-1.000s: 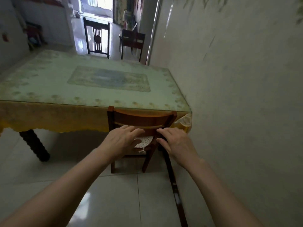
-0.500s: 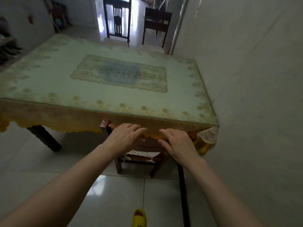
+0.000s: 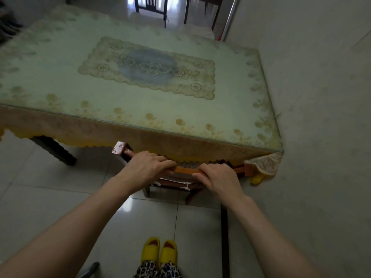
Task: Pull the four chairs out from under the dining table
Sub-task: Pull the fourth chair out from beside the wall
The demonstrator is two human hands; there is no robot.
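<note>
The top rail of a chair (image 3: 185, 169) is gripped by the left hand (image 3: 149, 165) and the right hand (image 3: 217, 176). The chair is tucked under the near edge of the bench (image 3: 60, 93), close to its right corner.

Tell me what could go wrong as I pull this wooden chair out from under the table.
The yellow lace-edged tablecloth hangs over the wooden chair's top rail between the left hand and right hand, so it may snag and drag. The feet in yellow slippers stand directly behind, so the chair legs could hit them.
</note>
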